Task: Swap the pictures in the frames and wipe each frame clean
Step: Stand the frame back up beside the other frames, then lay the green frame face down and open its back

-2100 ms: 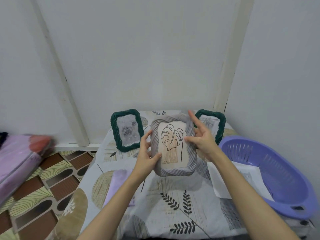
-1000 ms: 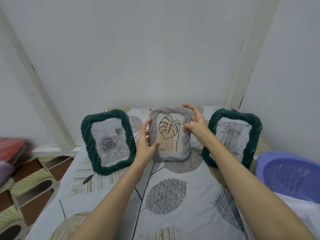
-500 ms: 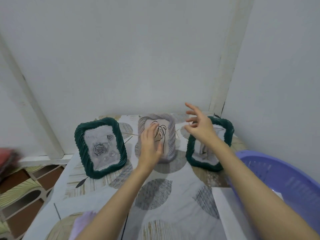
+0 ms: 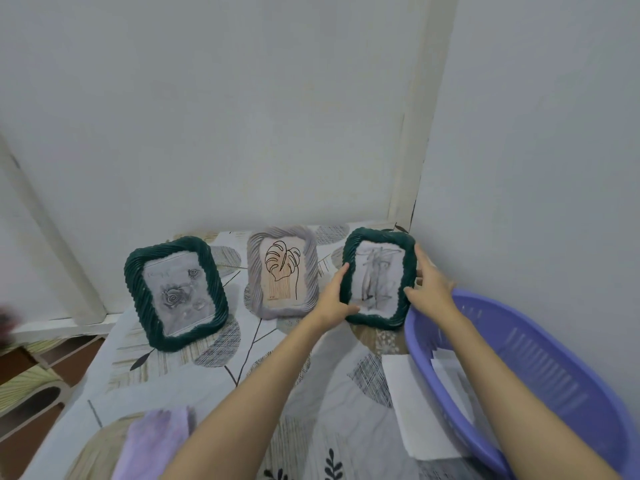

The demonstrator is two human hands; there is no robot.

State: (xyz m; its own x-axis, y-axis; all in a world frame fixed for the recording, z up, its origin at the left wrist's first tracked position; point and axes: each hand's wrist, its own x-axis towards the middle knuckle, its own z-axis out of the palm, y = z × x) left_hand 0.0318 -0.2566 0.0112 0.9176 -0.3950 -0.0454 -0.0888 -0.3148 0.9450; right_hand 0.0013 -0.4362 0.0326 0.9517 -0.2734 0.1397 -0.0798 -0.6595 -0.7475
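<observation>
Purple plastic of the laundry basket [image 4: 540, 382] runs off the lower right edge, so only its near rim and slatted wall show; white paper sheets [image 4: 420, 407] lie partly inside it and partly on the table, their print too faint to read. A lilac cloth [image 4: 156, 441] is cut off at the bottom edge, with the left forearm across its right side. At the far left a dark, blurred shape cannot be made out.

Three rope-textured picture frames stand in a row on the leaf-patterned tablecloth [image 4: 277, 375], near the wall. The left green frame [image 4: 136, 282] leans back and shows a grey rose drawing. The grey frame [image 4: 311, 271] in the middle holds a line-drawn monstera leaf on a tan ground. The right green frame [image 4: 377, 237], in the corner just beside the basket, holds a smeared grey sketch whose subject is unclear.

Both arms reach forward to that right frame. The left hand [image 4: 332, 299] grips its left edge, thumb on the lower front border and fingers curled behind. The right hand [image 4: 429, 289] holds the right edge, thumb on the front border near the bottom corner, fingers wrapped round the back and mostly hidden. Whether the frame's base touches the cloth cannot be told.
</observation>
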